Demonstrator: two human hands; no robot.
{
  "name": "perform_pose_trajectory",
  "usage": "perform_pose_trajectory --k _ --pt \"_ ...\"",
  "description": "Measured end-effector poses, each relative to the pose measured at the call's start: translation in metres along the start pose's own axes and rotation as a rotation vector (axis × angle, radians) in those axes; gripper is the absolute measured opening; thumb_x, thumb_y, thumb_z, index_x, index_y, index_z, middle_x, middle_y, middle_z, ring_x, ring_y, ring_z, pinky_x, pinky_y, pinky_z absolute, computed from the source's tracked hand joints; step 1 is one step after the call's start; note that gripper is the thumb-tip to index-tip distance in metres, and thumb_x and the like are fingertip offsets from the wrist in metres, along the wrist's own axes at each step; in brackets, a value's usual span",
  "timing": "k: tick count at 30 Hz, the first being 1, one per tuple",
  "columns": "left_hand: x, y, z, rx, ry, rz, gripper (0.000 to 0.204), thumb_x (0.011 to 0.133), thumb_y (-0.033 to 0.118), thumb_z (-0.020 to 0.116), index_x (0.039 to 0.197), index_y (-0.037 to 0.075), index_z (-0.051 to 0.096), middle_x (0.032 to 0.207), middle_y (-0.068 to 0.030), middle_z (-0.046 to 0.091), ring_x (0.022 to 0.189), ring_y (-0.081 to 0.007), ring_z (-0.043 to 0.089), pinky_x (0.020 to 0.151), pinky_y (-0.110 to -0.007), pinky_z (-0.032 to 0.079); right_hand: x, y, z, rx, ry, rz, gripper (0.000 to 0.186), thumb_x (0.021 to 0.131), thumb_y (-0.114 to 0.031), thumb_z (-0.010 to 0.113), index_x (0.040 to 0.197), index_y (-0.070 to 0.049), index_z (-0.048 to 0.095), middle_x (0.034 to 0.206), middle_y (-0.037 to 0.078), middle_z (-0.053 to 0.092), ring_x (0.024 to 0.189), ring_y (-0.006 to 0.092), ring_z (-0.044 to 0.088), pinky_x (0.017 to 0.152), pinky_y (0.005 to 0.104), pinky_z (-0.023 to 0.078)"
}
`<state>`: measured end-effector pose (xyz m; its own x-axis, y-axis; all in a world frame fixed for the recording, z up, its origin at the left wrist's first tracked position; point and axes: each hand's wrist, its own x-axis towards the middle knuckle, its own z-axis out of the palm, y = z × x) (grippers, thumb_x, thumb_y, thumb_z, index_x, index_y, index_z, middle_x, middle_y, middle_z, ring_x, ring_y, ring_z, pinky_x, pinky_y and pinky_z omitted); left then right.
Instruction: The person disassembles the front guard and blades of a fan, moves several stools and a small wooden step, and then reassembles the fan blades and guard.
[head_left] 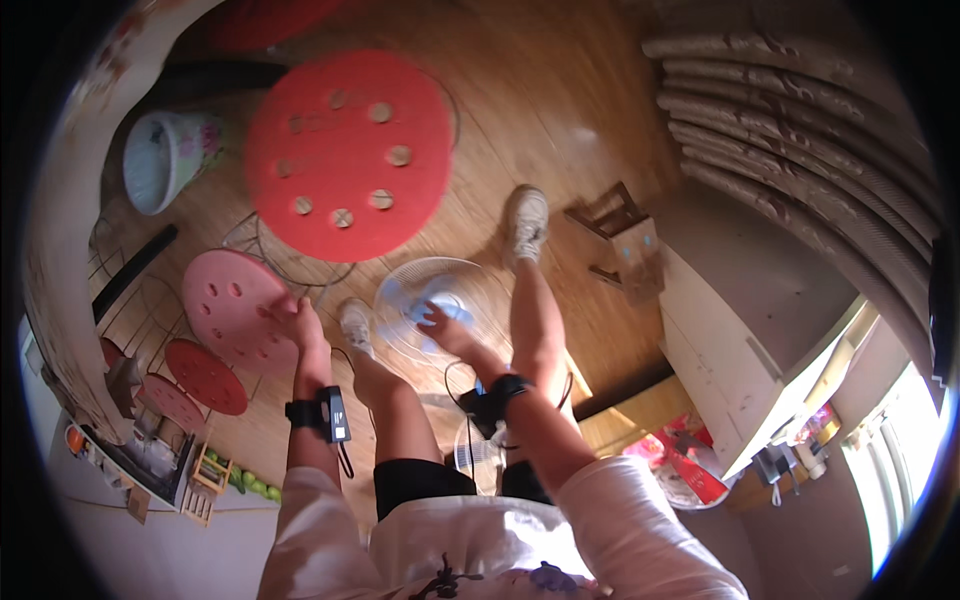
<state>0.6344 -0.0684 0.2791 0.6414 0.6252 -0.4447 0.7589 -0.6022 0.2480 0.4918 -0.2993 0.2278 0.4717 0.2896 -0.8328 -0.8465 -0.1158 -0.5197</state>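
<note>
My left hand (300, 325) grips the right edge of a pink round stool seat (225, 300) with holes in it. My right hand (440, 322) reaches over a standing fan (415, 340) with pale blue blades and a wire guard, its fingers spread; whether they touch it I cannot tell. Just beyond, a large red round stool seat (340, 160) with holes sits above thin metal legs. Smaller red stool seats (205, 375) are at the left, beside the pink one. My feet are on either side of the fan.
A flowered white bucket (165, 160) stands at upper left. A small wooden stool (630, 250) is right of my right foot, beside a pale cabinet (720, 370) and patterned curtains (790, 150). Cluttered shelves (140, 460) line the lower left. The floor is wooden (560, 110).
</note>
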Motion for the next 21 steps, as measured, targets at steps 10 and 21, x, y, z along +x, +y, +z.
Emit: perform_pose_trajectory --k 10,21 --pt "-0.071 0.287 0.078 0.245 -0.236 0.579 0.101 0.076 0.057 0.062 0.144 0.0 0.014 0.152 -0.0194 0.003 0.138 -0.0429 0.002 0.105 -0.064 0.015 -0.146 -0.117 -0.426 0.338 0.504 0.06 0.048 0.092 -0.029 0.046 0.135 -0.01 0.04 0.132 0.007 0.051 0.122 0.0225 0.047 0.102 0.0407 0.033" --pt "-0.067 0.299 0.11 0.513 -0.205 0.436 0.125 0.067 0.05 0.072 0.14 -0.009 -0.01 0.146 -0.0256 -0.023 0.131 -0.0538 -0.02 0.095 -0.075 0.004 -0.012 -0.252 -0.358 0.12 0.145 0.145 0.049 0.092 -0.03 0.05 0.135 -0.007 0.039 0.122 0.007 0.057 0.115 0.0198 0.053 0.094 0.0375 0.04"
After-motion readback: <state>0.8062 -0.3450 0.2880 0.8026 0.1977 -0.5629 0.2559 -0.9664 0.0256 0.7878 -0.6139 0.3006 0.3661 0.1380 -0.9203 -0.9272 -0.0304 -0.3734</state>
